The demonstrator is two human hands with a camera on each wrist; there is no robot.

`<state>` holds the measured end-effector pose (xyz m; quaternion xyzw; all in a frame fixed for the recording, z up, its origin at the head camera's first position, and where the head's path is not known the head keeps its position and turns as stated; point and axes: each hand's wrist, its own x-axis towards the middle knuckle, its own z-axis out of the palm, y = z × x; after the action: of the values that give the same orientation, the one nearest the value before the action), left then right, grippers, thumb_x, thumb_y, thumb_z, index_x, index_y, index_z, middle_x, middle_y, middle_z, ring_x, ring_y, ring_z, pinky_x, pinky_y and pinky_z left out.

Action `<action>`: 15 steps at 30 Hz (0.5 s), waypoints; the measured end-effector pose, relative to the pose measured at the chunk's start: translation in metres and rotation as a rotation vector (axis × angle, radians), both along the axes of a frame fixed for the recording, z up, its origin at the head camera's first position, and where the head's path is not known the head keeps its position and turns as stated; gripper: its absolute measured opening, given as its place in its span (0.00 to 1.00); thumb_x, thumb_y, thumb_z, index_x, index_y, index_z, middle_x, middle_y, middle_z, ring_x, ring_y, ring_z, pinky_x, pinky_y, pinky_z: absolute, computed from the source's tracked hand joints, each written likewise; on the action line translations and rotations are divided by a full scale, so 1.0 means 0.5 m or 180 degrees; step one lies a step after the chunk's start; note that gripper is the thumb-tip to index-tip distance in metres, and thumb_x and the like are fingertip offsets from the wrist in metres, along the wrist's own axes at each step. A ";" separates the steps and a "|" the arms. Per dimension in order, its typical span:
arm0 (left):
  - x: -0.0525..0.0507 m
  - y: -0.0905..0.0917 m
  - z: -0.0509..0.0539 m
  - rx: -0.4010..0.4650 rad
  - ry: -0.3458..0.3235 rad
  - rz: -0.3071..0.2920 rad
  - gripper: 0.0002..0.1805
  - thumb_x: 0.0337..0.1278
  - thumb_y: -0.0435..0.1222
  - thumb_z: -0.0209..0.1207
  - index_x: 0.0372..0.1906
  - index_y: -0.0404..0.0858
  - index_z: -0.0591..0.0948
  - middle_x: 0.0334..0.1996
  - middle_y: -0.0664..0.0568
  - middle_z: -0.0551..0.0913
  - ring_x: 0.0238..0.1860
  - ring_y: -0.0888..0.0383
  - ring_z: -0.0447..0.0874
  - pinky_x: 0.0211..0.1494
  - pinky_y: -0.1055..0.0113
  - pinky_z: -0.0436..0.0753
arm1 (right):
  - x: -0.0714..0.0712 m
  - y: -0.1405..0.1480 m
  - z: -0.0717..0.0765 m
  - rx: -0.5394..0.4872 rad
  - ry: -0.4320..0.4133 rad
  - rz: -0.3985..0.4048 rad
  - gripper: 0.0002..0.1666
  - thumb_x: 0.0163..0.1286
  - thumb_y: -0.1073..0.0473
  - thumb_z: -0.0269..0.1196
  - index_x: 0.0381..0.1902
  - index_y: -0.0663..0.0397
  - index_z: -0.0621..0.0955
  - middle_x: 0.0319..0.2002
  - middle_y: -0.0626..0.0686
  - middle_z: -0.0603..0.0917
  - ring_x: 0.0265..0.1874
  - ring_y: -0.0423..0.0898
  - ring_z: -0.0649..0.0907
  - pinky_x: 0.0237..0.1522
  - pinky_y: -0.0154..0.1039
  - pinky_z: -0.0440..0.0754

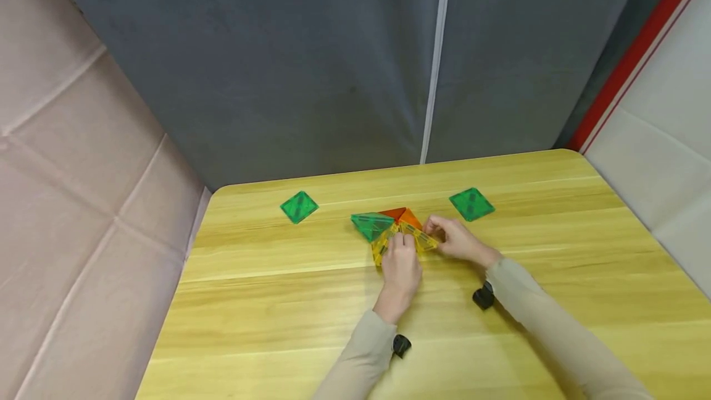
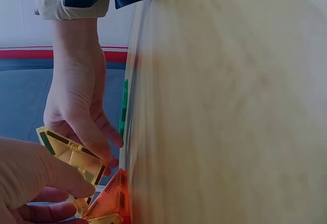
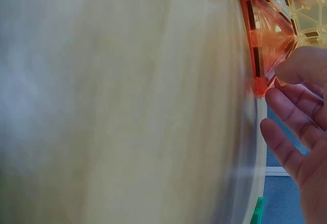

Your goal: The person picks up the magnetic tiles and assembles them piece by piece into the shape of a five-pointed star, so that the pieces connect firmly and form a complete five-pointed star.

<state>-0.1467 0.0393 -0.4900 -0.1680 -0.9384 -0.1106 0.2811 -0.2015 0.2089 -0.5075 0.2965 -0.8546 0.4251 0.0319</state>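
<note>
Translucent magnetic tiles stand joined in a small peaked cluster at mid-table in the head view. A green tile (image 1: 371, 225) forms its left side, and a red-orange triangular tile (image 3: 265, 40) shows at the back. My left hand (image 1: 402, 267) pinches the yellow tiles (image 1: 380, 248) at the front near the peak; its fingers cover part of them. To the right, another yellow tile (image 1: 420, 237) slants outward. My right hand (image 1: 457, 241) pinches that tile's outer edge between thumb and fingers. In the left wrist view the right hand's thumb lies along this yellow tile (image 2: 76, 157).
Flat green tiles lie on the wooden table (image 1: 266, 313), one green tile (image 1: 299, 207) back left and another green tile (image 1: 472, 204) back right, just beyond the right hand. A grey curtain (image 1: 311, 79) hangs behind the far edge. Pale padded walls flank both sides.
</note>
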 end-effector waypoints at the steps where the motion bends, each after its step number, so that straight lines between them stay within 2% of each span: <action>1: -0.001 0.001 -0.001 -0.0025 -0.0067 0.0009 0.12 0.34 0.26 0.68 0.31 0.34 0.81 0.28 0.48 0.78 0.28 0.56 0.77 0.18 0.73 0.75 | -0.001 0.000 -0.001 0.0053 0.0018 -0.0014 0.26 0.37 0.85 0.57 0.32 0.55 0.74 0.37 0.53 0.82 0.39 0.51 0.81 0.43 0.47 0.81; 3: -0.002 0.002 -0.003 -0.0093 -0.0205 0.0032 0.13 0.35 0.28 0.68 0.33 0.34 0.81 0.29 0.48 0.79 0.29 0.57 0.77 0.21 0.74 0.76 | -0.003 -0.001 -0.002 0.0152 0.0074 -0.0032 0.25 0.38 0.84 0.56 0.33 0.56 0.75 0.35 0.52 0.81 0.36 0.48 0.80 0.40 0.44 0.81; 8: -0.005 0.008 -0.004 -0.0195 -0.0404 0.0095 0.16 0.37 0.31 0.70 0.37 0.34 0.81 0.32 0.47 0.80 0.31 0.57 0.78 0.25 0.74 0.77 | -0.010 -0.005 -0.005 0.0255 0.0219 0.0006 0.18 0.49 0.81 0.60 0.35 0.59 0.76 0.33 0.52 0.80 0.32 0.47 0.81 0.37 0.38 0.81; 15: -0.012 0.015 0.000 -0.0060 -0.0673 0.0127 0.25 0.37 0.30 0.70 0.47 0.36 0.76 0.37 0.46 0.77 0.33 0.55 0.77 0.23 0.72 0.75 | -0.015 -0.008 -0.002 0.0274 0.0218 0.0024 0.19 0.49 0.82 0.61 0.38 0.62 0.78 0.36 0.54 0.82 0.33 0.49 0.81 0.37 0.41 0.81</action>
<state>-0.1528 0.0470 -0.4901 -0.1393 -0.9669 -0.1132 0.1811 -0.2091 0.2048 -0.5086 0.3152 -0.8694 0.3776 0.0467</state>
